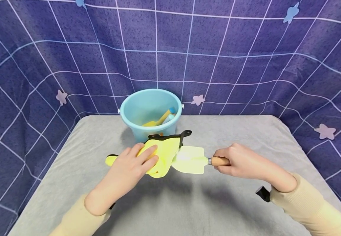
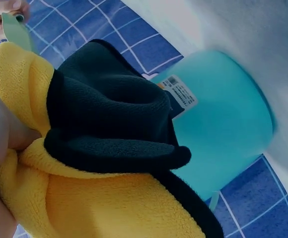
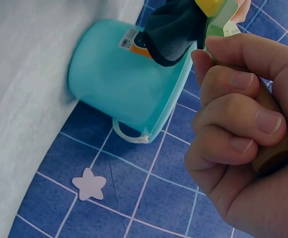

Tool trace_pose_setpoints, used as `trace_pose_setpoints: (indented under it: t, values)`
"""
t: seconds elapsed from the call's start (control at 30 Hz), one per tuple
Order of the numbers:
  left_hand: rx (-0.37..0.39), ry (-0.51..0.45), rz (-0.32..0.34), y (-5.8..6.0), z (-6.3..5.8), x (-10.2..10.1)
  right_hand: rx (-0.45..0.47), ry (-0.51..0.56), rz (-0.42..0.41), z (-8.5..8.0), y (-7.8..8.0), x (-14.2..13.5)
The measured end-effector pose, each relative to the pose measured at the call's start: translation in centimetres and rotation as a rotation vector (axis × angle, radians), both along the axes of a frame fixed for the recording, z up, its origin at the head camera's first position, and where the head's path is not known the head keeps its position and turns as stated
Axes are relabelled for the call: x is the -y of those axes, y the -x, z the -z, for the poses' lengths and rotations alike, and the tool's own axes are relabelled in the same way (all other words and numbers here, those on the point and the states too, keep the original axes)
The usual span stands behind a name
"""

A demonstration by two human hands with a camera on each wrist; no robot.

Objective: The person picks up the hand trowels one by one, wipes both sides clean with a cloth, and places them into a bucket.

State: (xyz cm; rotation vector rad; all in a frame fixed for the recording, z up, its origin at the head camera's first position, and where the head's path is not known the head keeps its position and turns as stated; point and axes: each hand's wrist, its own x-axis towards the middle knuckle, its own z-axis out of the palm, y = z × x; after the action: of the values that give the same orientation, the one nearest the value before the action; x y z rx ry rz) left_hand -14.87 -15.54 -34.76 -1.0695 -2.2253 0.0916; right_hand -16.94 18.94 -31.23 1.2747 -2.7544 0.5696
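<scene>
My right hand [image 1: 241,162] grips the wooden handle [image 1: 220,161] of a hand trowel. The trowel's pale green blade [image 1: 191,160] points left, held above the table. My left hand [image 1: 133,164] holds a yellow cloth [image 1: 167,152] with black trim and a dark reverse side. Folded cloth covers the blade's tip, so the tip is hidden. In the left wrist view the cloth's dark side [image 2: 109,99] hangs in folds beyond the fingers. In the right wrist view, the fingers [image 3: 223,119] wrap the handle, whose butt end shows below them.
Just behind the cloth stands a light blue bucket [image 1: 133,121] with a yellow-handled tool [image 1: 164,117] and a pale blue item [image 1: 169,118] inside. A grey cloth-covered table [image 1: 232,131] lies beneath. Blue grid-patterned curtain [image 1: 217,65] surrounds it at the back and sides.
</scene>
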Motion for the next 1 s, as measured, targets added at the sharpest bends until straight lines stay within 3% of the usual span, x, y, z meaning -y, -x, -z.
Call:
trace_pose_setpoints:
  t: [0.57,0.8,1.0]
  values:
    - [0.043,-0.034,-0.070,0.3,0.7,2.8,0.020,0.022,0.001,0.2,-0.1,-0.2]
    - [0.048,-0.070,-0.069,0.2,-0.4,4.1,0.027,0.020,0.002,0.0,-0.1,-0.3]
    - [-0.023,-0.111,-0.026,-0.3,-2.0,3.7,0.038,0.005,0.020,0.3,-0.1,-0.4]
